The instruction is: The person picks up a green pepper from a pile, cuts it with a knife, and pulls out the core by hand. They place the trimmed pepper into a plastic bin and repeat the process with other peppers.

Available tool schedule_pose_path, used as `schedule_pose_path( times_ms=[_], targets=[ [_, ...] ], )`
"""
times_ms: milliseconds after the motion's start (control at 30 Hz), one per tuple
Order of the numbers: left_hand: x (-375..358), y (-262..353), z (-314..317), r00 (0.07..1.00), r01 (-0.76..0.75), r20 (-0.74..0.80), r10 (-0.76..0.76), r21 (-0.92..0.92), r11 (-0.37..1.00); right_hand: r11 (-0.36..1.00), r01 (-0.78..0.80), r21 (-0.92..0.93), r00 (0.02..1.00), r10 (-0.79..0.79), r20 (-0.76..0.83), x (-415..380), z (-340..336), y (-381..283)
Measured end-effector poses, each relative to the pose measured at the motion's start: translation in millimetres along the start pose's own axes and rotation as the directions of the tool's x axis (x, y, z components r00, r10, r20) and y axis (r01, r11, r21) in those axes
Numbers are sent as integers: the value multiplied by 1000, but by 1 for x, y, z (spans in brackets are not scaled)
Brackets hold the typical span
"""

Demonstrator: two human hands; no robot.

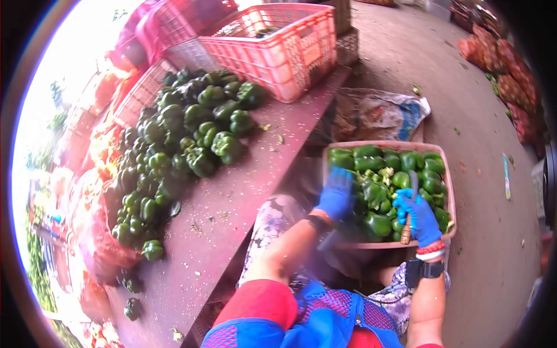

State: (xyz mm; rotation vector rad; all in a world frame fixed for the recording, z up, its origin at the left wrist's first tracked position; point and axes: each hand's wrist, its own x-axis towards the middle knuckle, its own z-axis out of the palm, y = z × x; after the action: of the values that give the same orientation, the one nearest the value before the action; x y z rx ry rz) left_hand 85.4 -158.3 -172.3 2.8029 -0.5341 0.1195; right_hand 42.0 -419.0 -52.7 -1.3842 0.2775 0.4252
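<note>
A pink crate [390, 246] full of green bell peppers [378, 225] stands in front of my knees. My left hand [336, 194], in a blue glove, is at the crate's left side over the peppers; motion blurs its fingers. My right hand [419, 217], also blue-gloved, is above the right part of the crate. Its fingers are wrapped round a knife [407, 229] with a brown handle, whose blade points away from me over the peppers.
A heap of green peppers [197, 116] lies on the reddish table [232, 200] to the left. Behind it stands a large pink crate [296, 61]. A crumpled sack [377, 116] lies beyond the peppers' crate. Filled net sacks [507, 72] line the far right.
</note>
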Motion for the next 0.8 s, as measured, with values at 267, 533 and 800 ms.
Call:
schedule_pose_path(
  times_ms=[267, 533, 800],
  targets=[
    [14, -3, 0, 983, 74, 173, -54, -111, 991, 352, -104, 930, 975, -149, 165, 47, 9, -7],
    [-24, -145, -163, 800, 360, -533, -275, 60, 931, 539, -91, 837, 970, -142, 197, 52, 22, -5],
    [-27, -264, -160, 778, 602, -472, -414, 374, 705, 698, -46, 715, 995, -29, 93, 46, 46, -1]
  ],
)
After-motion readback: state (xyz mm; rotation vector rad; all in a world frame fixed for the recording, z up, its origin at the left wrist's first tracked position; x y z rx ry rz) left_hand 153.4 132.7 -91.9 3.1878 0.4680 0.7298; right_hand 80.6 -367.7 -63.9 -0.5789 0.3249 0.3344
